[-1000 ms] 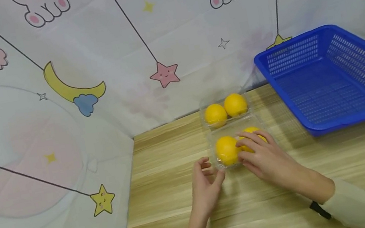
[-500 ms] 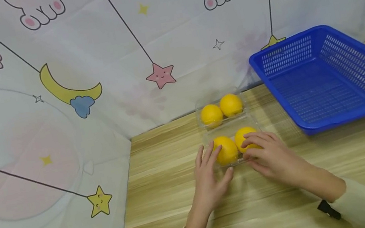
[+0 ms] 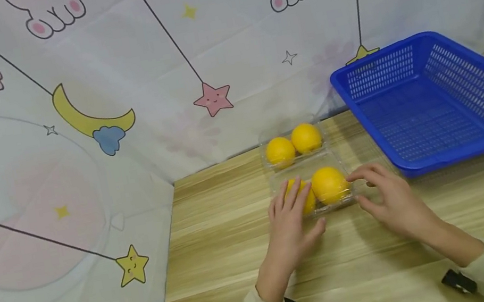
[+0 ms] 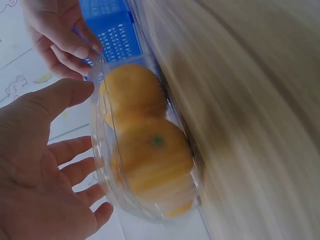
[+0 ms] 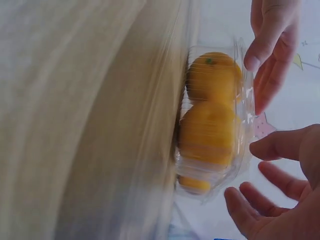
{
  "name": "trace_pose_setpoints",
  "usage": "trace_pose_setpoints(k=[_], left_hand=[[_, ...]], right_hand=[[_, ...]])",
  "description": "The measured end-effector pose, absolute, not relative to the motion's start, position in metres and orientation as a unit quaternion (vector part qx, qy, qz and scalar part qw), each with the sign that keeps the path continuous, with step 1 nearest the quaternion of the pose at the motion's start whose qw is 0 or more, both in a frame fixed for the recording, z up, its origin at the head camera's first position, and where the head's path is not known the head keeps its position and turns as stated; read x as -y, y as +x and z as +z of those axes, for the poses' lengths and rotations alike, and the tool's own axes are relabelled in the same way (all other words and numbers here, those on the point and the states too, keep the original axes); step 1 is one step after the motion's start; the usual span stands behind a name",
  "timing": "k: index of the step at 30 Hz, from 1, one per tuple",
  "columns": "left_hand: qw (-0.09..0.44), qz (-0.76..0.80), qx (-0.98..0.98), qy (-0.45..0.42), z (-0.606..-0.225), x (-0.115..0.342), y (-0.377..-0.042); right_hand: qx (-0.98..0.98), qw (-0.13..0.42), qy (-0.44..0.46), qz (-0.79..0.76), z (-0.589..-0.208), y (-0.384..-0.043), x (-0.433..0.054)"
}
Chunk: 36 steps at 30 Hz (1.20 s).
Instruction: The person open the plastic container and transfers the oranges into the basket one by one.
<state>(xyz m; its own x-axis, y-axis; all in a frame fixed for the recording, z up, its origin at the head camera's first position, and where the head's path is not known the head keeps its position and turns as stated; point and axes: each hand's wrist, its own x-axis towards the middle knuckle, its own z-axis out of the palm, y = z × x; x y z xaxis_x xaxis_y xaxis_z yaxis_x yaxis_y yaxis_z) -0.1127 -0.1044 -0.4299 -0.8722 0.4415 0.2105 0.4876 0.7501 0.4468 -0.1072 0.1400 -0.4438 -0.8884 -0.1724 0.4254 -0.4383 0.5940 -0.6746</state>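
Observation:
A clear plastic fruit box (image 5: 244, 107) on the table holds two oranges, the right one (image 3: 331, 185) in plain sight. My left hand (image 3: 288, 234) lies over the box's left end, fingers extended and partly hiding the left orange (image 3: 310, 202). In the left wrist view its thumb and fingers are spread along the lid side. At the box's right end is my right hand (image 3: 397, 204), loosely bent, with fingertips right by the corner. The right wrist view shows its fingers apart and not wrapped round anything.
Behind it, against the patterned cloth backdrop (image 3: 192, 143), stands a second clear box with two more oranges (image 3: 280, 152). A blue plastic basket (image 3: 425, 113) sits at the right rear. Wood-grain table (image 3: 219, 241) extends to the left and front.
My left hand has come up from the front left corner onto the box's left end. My right hand has moved right, off the right orange, to the box's right end.

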Motion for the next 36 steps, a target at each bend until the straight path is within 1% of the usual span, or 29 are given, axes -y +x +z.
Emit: trace_pose_setpoints(k=[6, 9, 13, 19, 22, 27, 30, 36], left_hand=[[0.063, -0.214, 0.938, -0.265, -0.430, 0.087, -0.117], [0.069, -0.200, 0.940, -0.266, -0.430, 0.083, -0.118], [0.068, -0.191, 0.942, -0.267, -0.431, 0.080, -0.118], [0.061, -0.193, 0.943, -0.264, -0.429, 0.076, -0.120], [0.054, -0.191, 0.945, -0.262, -0.428, 0.075, -0.121], [0.055, -0.188, 0.946, -0.258, -0.428, 0.074, -0.122], [0.061, -0.187, 0.946, -0.258, -0.428, 0.075, -0.122], [0.056, -0.190, 0.946, -0.257, -0.428, 0.076, -0.120]], right_hand=[[0.869, 0.061, 0.110, 0.478, -0.448, -0.109, -0.152], [0.863, 0.025, 0.093, 0.495, -0.451, -0.111, -0.153], [0.846, -0.028, 0.079, 0.527, -0.456, -0.115, -0.154], [0.776, -0.134, 0.046, 0.614, -0.460, -0.122, -0.159], [0.747, -0.174, 0.031, 0.641, -0.463, -0.124, -0.163], [0.714, -0.217, 0.016, 0.666, -0.464, -0.127, -0.166], [0.699, -0.230, 0.006, 0.677, -0.464, -0.130, -0.165], [0.687, -0.247, 0.004, 0.684, -0.464, -0.131, -0.166]])
